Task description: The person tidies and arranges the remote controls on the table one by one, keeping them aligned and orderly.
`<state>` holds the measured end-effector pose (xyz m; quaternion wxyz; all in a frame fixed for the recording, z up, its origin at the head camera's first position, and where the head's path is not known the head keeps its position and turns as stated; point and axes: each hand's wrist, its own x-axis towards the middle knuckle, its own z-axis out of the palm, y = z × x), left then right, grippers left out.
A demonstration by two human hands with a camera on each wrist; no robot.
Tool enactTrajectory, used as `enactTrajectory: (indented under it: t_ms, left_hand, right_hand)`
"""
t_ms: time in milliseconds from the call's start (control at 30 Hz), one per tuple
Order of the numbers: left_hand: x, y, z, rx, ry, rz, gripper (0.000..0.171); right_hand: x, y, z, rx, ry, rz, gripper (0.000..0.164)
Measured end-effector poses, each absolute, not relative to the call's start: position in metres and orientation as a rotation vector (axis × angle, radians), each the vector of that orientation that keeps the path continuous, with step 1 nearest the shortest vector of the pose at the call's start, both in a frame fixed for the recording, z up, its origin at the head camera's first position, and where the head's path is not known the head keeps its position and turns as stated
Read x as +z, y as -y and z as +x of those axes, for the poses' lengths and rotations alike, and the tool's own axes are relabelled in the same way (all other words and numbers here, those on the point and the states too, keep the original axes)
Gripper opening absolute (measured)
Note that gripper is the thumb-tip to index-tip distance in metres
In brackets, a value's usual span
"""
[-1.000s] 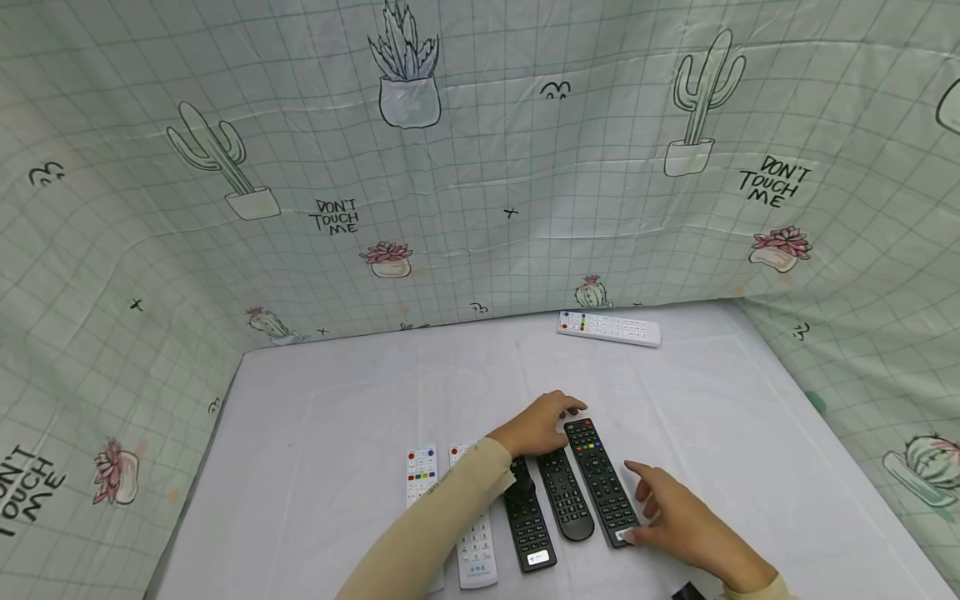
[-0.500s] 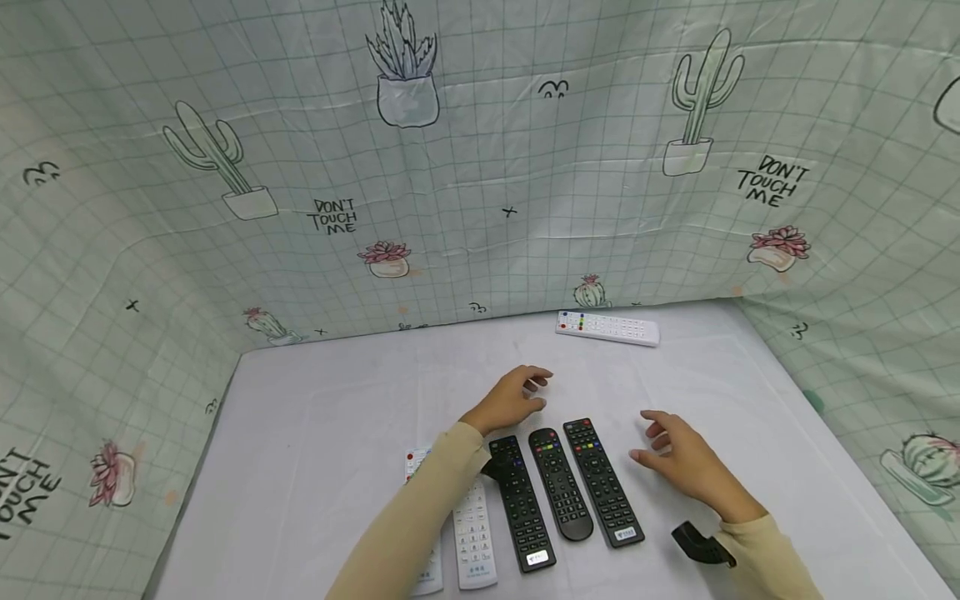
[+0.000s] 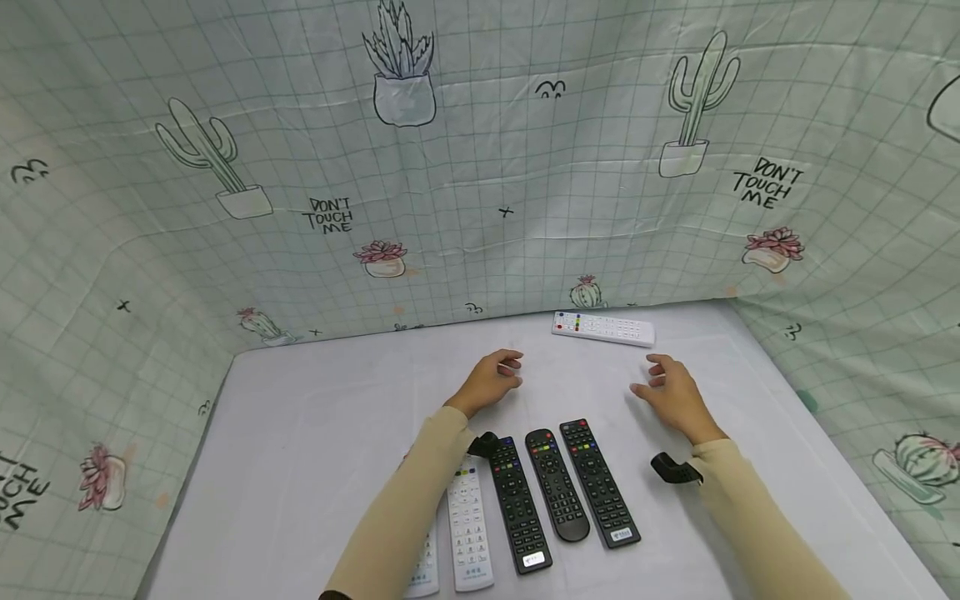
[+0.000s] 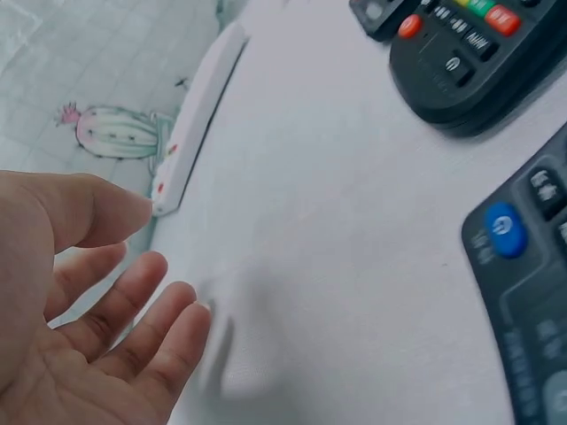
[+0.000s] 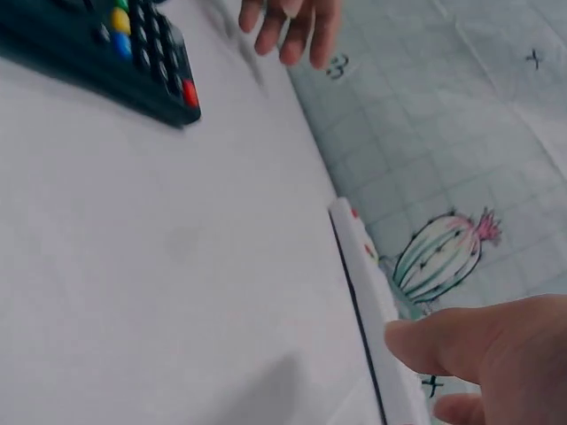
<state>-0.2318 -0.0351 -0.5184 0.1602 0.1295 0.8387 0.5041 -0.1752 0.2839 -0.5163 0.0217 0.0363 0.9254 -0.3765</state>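
A white remote control [image 3: 603,328] lies crosswise at the back of the table. My left hand [image 3: 487,383] hovers in front and left of it, fingers loosely bent and holding nothing. My right hand [image 3: 672,397] is in front of its right end, also holding nothing, thumb apart from the fingers. In the left wrist view the palm of the left hand [image 4: 97,310] faces the bare cloth. Nearer me a row of remotes lies lengthwise: a black one [image 3: 600,483] on the right, a rounded black one [image 3: 557,483], another black one [image 3: 519,504] and a white one [image 3: 469,529].
One more white remote [image 3: 424,571] at the row's left end is mostly hidden under my left sleeve [image 3: 408,508]. A patterned cloth wall [image 3: 465,167] stands behind and at both sides of the white table [image 3: 300,467].
Both hands have left the row of black remotes and moved forward toward the back white remote. The left hand has also shifted left. The remotes lie where they were.
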Motion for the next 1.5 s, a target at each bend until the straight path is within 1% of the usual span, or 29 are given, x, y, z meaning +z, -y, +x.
enactTrajectory:
  t_ms: [367,533,700,833,1033,1200,1500]
  left_hand:
    - [-0.518,0.025,-0.248,1.477,-2.37,0.256,0.052]
    - [-0.518,0.019,-0.255,1.494,-2.352,0.224,0.053]
    - [-0.52,0.014,-0.26,1.513,-2.346,0.201,0.055]
    - [-0.52,0.011,-0.262,1.522,-2.338,0.18,0.057]
    - [-0.519,0.007,-0.264,1.532,-2.326,0.166,0.058]
    - [-0.52,0.005,-0.264,1.535,-2.342,0.154,0.057]
    - [-0.522,-0.002,-0.264,1.552,-2.339,0.145,0.059]
  right_hand:
    - [-0.527,-0.303,-0.221,-1.214,-2.859,0.303,0.079]
    - [-0.528,-0.307,-0.239,-1.198,-2.827,0.282,0.08]
    - [-0.527,-0.307,-0.255,-1.188,-2.807,0.218,0.083]
    - [-0.527,-0.31,-0.265,-1.144,-2.817,0.143,0.081]
    - [-0.528,-0.315,-0.268,-1.092,-2.864,0.063,0.072]
    - [-0.529,-0.315,-0.266,-1.099,-2.867,0.1,0.061]
    - [-0.527,-0.315,-0.262,-1.071,-2.835,0.067,0.058]
